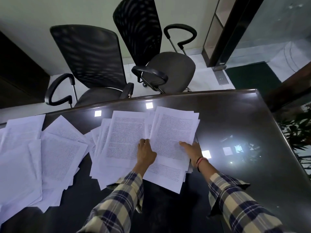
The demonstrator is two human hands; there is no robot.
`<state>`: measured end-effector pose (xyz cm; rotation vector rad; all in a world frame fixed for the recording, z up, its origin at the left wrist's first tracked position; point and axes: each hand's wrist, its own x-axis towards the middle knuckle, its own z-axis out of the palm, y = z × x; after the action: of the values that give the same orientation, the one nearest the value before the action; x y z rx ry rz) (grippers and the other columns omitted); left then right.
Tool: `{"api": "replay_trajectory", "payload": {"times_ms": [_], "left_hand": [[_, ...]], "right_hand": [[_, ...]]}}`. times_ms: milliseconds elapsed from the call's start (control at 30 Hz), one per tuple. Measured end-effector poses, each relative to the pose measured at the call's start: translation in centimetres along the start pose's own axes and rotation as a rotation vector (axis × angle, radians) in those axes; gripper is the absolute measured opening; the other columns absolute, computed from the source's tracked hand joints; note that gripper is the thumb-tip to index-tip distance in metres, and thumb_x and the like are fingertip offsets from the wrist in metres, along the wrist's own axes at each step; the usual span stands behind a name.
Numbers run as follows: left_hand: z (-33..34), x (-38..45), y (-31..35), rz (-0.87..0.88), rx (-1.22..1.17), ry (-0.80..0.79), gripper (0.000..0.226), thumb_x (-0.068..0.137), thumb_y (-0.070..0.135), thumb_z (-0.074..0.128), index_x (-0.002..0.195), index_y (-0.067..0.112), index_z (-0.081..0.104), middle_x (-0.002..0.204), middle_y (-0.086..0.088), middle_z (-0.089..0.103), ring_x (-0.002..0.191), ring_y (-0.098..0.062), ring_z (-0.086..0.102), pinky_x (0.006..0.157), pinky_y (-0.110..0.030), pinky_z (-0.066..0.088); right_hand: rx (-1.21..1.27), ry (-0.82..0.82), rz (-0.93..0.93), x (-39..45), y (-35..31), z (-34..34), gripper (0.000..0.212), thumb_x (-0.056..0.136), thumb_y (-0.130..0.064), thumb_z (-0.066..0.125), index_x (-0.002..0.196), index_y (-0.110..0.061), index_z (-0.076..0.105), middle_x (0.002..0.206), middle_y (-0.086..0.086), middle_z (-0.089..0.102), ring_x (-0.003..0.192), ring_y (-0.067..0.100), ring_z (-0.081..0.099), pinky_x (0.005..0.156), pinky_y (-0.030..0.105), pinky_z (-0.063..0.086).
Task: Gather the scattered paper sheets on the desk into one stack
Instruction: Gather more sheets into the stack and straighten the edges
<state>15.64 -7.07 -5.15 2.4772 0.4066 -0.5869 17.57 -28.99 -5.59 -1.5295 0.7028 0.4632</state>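
Glossy dark desk (235, 132) fills my view. Far left lies a loose spread of sheets (33, 157), well apart from my hands. At centre my left hand (146, 153) rests curled on a fanned pile (124, 137). My right hand (191, 149) grips the edge of the right pile (175, 132), long axis running away from me. Print is too small to read.
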Motion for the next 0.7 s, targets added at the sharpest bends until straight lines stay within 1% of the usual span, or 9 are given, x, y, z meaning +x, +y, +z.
{"api": "replay_trajectory", "payload": {"times_ms": [100, 200, 267, 333, 400, 467, 500, 600, 700], "left_hand": [[0.1, -0.7, 0.1, -0.035, -0.094, -0.054, 0.067, 0.084, 0.012, 0.076, 0.142, 0.006, 0.043, 0.14, -0.008, 0.037, 0.125, -0.029, 0.047, 0.095, -0.035, 0.046], [-0.2, -1.2, -0.3, -0.143, -0.337, -0.091, 0.075, 0.082, 0.016, 0.083, 0.144, 0.009, 0.042, 0.138, -0.007, 0.051, 0.111, -0.021, 0.054, 0.086, -0.029, 0.044], [-0.3, -1.6, -0.9, -0.207, -0.45, -0.1, 0.074, 0.083, 0.02, 0.085, 0.144, 0.01, 0.044, 0.134, -0.009, 0.06, 0.103, -0.019, 0.059, 0.082, -0.028, 0.046], [-0.4, -2.3, -1.4, -0.219, -0.449, -0.098, 0.069, 0.083, 0.024, 0.085, 0.141, 0.011, 0.05, 0.129, -0.007, 0.062, 0.101, -0.018, 0.059, 0.082, -0.028, 0.046], [-0.3, -3.1, -1.9, -0.225, -0.452, -0.115, 0.064, 0.083, 0.027, 0.085, 0.137, 0.011, 0.055, 0.118, -0.003, 0.062, 0.098, -0.016, 0.059, 0.08, -0.026, 0.045], [-0.4, -3.8, -2.2, -0.223, -0.451, -0.146, 0.06, 0.085, 0.031, 0.084, 0.134, 0.009, 0.057, 0.107, 0.002, 0.061, 0.095, -0.016, 0.059, 0.078, -0.026, 0.044], [-0.4, -3.9, -2.3, -0.223, -0.452, -0.162, 0.062, 0.085, 0.035, 0.083, 0.134, 0.009, 0.057, 0.107, 0.002, 0.06, 0.097, -0.017, 0.058, 0.079, -0.027, 0.045], [-0.7, -4.6, -2.7, -0.226, -0.502, -0.172, 0.076, 0.085, 0.044, 0.082, 0.144, 0.008, 0.05, 0.125, -0.004, 0.056, 0.112, -0.021, 0.056, 0.091, -0.032, 0.047], [-1.4, -5.3, -2.7, -0.238, -0.602, -0.196, 0.09, 0.081, 0.053, 0.082, 0.149, 0.009, 0.045, 0.143, -0.009, 0.051, 0.119, -0.024, 0.055, 0.095, -0.036, 0.048]], "right_hand": [[0.001, -0.014, 0.038, 0.3, -0.4, 0.3, 0.032, 0.079, -0.015, 0.086, 0.109, -0.016, 0.073, 0.103, 0.0, 0.075, 0.094, 0.021, 0.071, 0.082, 0.033, 0.058], [-0.007, -0.078, 0.145, 0.5, -0.2, -0.1, 0.034, 0.072, -0.008, 0.091, 0.102, -0.011, 0.074, 0.099, 0.005, 0.076, 0.092, 0.026, 0.073, 0.083, 0.037, 0.06], [-0.033, -0.164, 0.24, 0.4, 0.2, -0.7, 0.04, 0.071, -0.009, 0.092, 0.107, -0.007, 0.075, 0.105, 0.011, 0.077, 0.097, 0.031, 0.074, 0.088, 0.044, 0.06], [-0.052, -0.261, 0.318, 0.0, 0.8, -1.2, 0.049, 0.072, -0.011, 0.091, 0.117, -0.008, 0.073, 0.112, 0.013, 0.077, 0.104, 0.034, 0.073, 0.096, 0.05, 0.058], [-0.074, -0.303, 0.334, -0.5, 1.5, -1.6, 0.05, 0.073, -0.011, 0.09, 0.12, -0.009, 0.073, 0.114, 0.012, 0.076, 0.108, 0.035, 0.071, 0.099, 0.053, 0.055], [-0.1, -0.293, 0.275, -1.3, 2.0, -2.0, 0.045, 0.074, -0.011, 0.089, 0.117, -0.01, 0.073, 0.114, 0.01, 0.077, 0.108, 0.034, 0.071, 0.1, 0.053, 0.054], [-0.141, -0.284, 0.217, -1.8, 2.1, -2.0, 0.041, 0.077, -0.012, 0.088, 0.115, -0.012, 0.074, 0.114, 0.009, 0.077, 0.108, 0.033, 0.071, 0.101, 0.053, 0.054], [-0.237, -0.254, -0.013, -3.7, 1.6, -2.4, 0.027, 0.086, -0.009, 0.079, 0.11, -0.02, 0.071, 0.116, 0.006, 0.074, 0.11, 0.028, 0.069, 0.102, 0.047, 0.054], [-0.312, -0.156, -0.169, -5.0, 0.0, -3.4, 0.032, 0.089, -0.01, 0.075, 0.121, -0.012, 0.07, 0.119, 0.008, 0.072, 0.111, 0.029, 0.067, 0.102, 0.045, 0.055]]}}
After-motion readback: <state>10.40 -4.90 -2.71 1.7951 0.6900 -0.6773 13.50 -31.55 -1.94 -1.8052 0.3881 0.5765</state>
